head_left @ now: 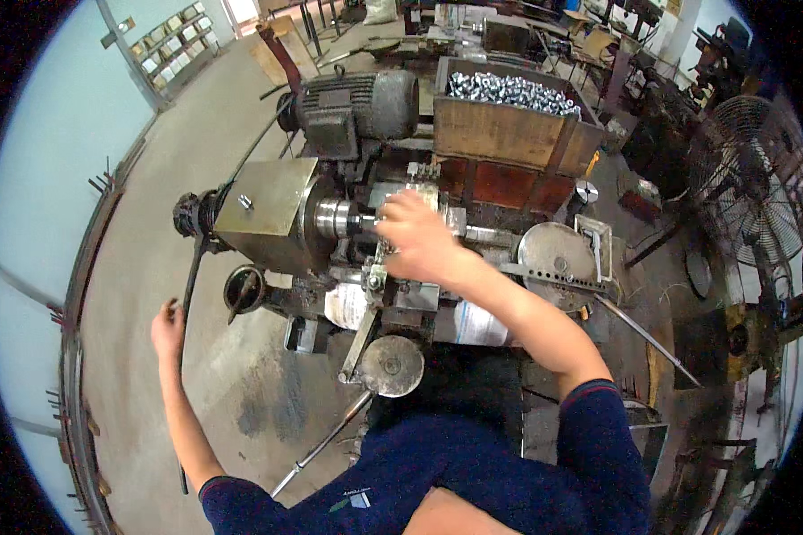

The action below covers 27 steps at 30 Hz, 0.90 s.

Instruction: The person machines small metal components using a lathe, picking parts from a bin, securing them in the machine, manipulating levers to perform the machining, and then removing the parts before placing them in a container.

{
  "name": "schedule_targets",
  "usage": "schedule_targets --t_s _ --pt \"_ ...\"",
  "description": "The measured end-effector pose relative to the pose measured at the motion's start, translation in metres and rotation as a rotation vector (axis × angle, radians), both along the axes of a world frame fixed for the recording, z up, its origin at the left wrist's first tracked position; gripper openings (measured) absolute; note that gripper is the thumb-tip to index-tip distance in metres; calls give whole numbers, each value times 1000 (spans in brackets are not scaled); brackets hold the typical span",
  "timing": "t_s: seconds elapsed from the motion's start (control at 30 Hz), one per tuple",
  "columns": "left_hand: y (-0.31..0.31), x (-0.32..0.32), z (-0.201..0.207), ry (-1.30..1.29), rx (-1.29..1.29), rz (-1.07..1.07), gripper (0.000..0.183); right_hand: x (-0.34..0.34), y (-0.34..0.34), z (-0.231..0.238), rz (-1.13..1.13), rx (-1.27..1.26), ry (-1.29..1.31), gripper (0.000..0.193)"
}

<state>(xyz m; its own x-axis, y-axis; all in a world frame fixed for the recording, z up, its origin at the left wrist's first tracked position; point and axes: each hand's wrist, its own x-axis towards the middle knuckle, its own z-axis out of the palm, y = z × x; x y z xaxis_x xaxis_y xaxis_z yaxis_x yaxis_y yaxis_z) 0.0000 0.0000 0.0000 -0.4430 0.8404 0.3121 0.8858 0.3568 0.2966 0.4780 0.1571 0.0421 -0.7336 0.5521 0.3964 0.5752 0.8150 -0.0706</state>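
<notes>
My right hand (415, 236) reaches over the middle of a small lathe, just right of its shiny spindle nose (335, 218). Its fingers are bent and slightly blurred, and whatever they hold is hidden beneath them. Out to the left, my left hand (165, 332) is beside a long black lever (190, 299) hanging from the headstock's outer end. Those fingers are curled; a small dark spot shows at their tips, but I cannot make out what they hold. A loose metal nut-like part (245, 202) lies on the headstock cover (272, 183).
Behind the lathe stand an electric motor (357, 105) and a bin (500, 129) heaped with small shiny metal parts (513, 91). Round plates (391, 366) with long handles (647, 339) jut out at the front and right. A large fan (745, 178) stands at right.
</notes>
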Motion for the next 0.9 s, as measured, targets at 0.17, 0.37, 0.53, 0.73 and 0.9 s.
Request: schedule_targets --t_s 0.17,0.37,0.53,0.73,0.9 --pt "-42 -24 -39 -281 -170 375 32 -37 28 -2 -139 -75 -428 31" --pt "-70 93 -51 110 -52 185 36 -41 33 -20 -99 -138 -392 27" --pt "-62 48 -47 -195 -160 86 31 -20 24 0 -131 -29 -238 22" --pt "-46 46 -36 -1013 -88 -84 26 89 32 64 -238 -136 -15 24" --pt "-42 37 -53 -1033 -51 -79 27 178 88 80 -716 -147 -40 26"
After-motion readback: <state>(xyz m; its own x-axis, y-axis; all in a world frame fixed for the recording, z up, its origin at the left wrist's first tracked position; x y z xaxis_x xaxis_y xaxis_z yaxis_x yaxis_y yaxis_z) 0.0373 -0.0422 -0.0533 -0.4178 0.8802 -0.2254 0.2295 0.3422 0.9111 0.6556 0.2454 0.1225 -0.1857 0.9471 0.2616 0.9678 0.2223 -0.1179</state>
